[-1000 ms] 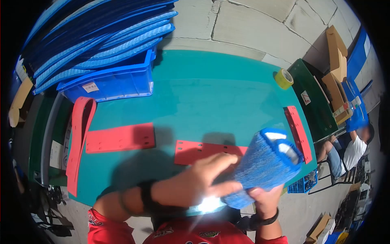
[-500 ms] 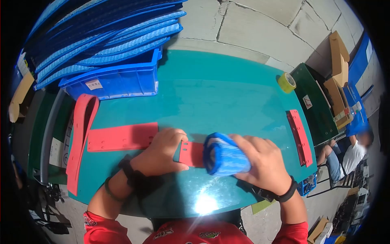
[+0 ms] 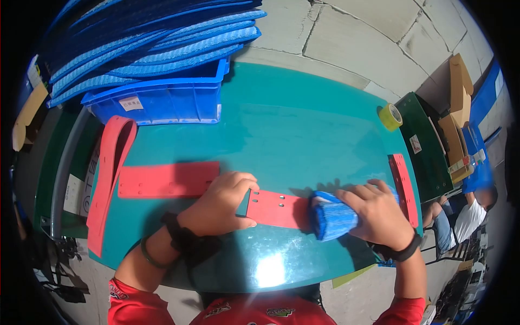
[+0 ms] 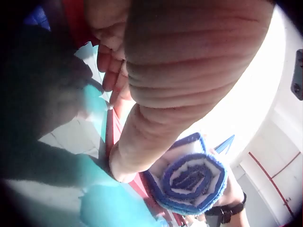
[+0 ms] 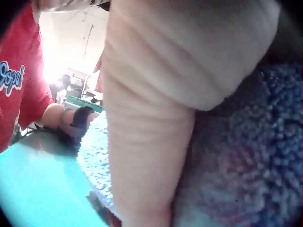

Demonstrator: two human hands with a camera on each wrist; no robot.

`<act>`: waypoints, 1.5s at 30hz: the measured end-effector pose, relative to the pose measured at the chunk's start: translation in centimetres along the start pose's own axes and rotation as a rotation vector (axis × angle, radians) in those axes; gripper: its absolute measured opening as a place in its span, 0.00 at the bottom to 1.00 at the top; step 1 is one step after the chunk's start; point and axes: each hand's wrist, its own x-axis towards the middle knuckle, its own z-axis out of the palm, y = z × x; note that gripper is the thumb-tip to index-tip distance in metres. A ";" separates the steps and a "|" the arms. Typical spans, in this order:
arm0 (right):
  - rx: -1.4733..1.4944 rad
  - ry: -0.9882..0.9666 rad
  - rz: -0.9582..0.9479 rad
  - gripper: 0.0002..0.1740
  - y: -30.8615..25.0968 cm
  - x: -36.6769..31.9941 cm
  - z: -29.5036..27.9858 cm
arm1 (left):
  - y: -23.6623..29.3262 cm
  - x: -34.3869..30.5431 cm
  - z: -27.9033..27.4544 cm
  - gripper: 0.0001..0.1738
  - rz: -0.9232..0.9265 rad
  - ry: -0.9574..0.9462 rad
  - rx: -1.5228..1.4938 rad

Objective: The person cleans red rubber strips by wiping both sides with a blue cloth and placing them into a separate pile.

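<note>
A red strip with punched holes [image 3: 279,210] lies flat on the green table. My left hand [image 3: 216,203] holds its left end, the thumb at the near edge and fingers at the far edge; in the left wrist view the thumb of that hand [image 4: 156,118] touches the red edge. My right hand [image 3: 379,214] grips a rolled blue cloth [image 3: 333,219] and rests it on the strip's right part, hiding that end. The spiral end of the roll [image 4: 194,184] shows in the left wrist view, its fuzzy surface [image 5: 246,165] in the right wrist view.
Another red strip [image 3: 162,181] and a looped one [image 3: 105,184] lie at left, a narrow red stack [image 3: 403,187] at right. Behind stand a blue bin [image 3: 168,103] under blue pads [image 3: 179,51] and yellow tape [image 3: 390,117]. A person [image 3: 468,216] sits beyond at right.
My left hand has come to the strip's left end. The roll came down from a raised position onto the strip, then moved right along it with my right hand.
</note>
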 end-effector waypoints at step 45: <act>0.074 0.163 -0.157 0.30 0.5 5.3 1.9 | 0.2 0.1 -0.5 0.36 -0.038 -0.020 -0.018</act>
